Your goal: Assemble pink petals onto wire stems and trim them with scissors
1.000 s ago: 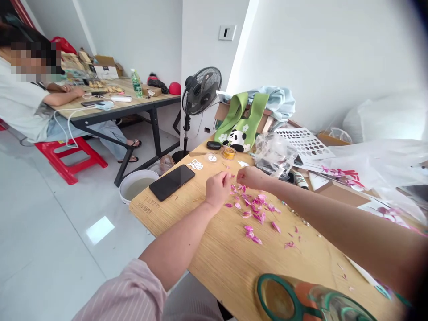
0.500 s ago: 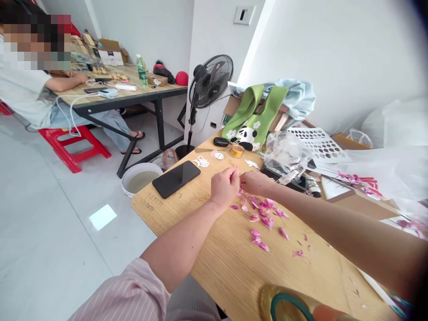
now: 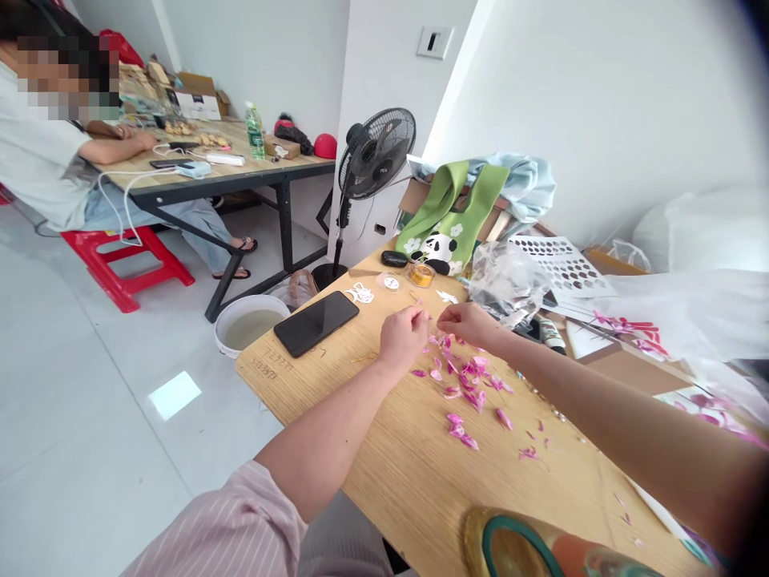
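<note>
Over the wooden table (image 3: 372,433), my left hand (image 3: 404,335) is closed in a pinch; what its fingertips hold is too small to make out. Just to its right, my right hand (image 3: 472,322) is also pinched, with its fingertips pointing at the left hand's across a small gap. Anything between those fingers is hidden or tiny. Loose pink petals (image 3: 474,370) lie scattered below and in front of both hands. Beyond them sit a roll of yellow wire or thread (image 3: 420,275), a small round white-labelled container (image 3: 390,282) and some white cut-out pieces (image 3: 360,293).
A black phone (image 3: 316,322) lies left of my hands. A green panda bag (image 3: 448,224), crumpled clear plastic (image 3: 508,280) and printed sheets (image 3: 558,264) crowd the far right. A jar-like object (image 3: 510,545) is at the near edge. A bucket (image 3: 249,324) stands on the floor; a person (image 3: 42,168) sits at another table.
My two hands have come slightly apart, the right one shifting right from the left. The camera view has moved a little.
</note>
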The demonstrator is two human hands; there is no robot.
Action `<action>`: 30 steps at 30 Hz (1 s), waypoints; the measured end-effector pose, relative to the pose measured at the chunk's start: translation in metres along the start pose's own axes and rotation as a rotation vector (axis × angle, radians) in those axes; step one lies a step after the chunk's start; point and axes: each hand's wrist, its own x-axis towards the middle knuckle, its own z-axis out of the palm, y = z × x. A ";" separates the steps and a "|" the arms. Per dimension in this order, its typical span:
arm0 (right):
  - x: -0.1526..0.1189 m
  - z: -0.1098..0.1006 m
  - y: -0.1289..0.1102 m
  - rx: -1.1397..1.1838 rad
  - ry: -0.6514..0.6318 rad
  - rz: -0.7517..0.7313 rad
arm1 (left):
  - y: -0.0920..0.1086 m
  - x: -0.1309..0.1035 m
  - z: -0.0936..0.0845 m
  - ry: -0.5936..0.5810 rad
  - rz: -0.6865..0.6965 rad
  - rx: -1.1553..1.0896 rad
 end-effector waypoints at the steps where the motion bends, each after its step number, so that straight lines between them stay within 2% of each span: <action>1: -0.003 0.000 0.002 0.061 0.030 0.008 | -0.001 0.001 0.001 0.000 -0.012 -0.011; 5: -0.015 0.004 0.007 0.291 0.143 0.035 | -0.005 0.001 0.004 -0.014 -0.017 -0.008; 10: -0.032 0.009 0.004 0.516 0.212 0.020 | -0.009 -0.002 0.009 -0.079 0.207 0.091; 12: -0.036 0.011 0.002 0.578 0.239 0.014 | -0.012 -0.003 0.012 -0.136 0.247 0.150; 17: -0.041 0.011 0.000 0.668 0.301 0.020 | -0.018 -0.004 0.017 -0.230 0.214 0.253; 23: -0.047 0.009 -0.006 0.710 0.356 0.018 | -0.021 -0.006 0.018 -0.252 0.223 0.316; 30: -0.052 -0.004 -0.012 0.755 0.487 0.053 | -0.021 -0.006 0.019 -0.282 0.181 0.340</action>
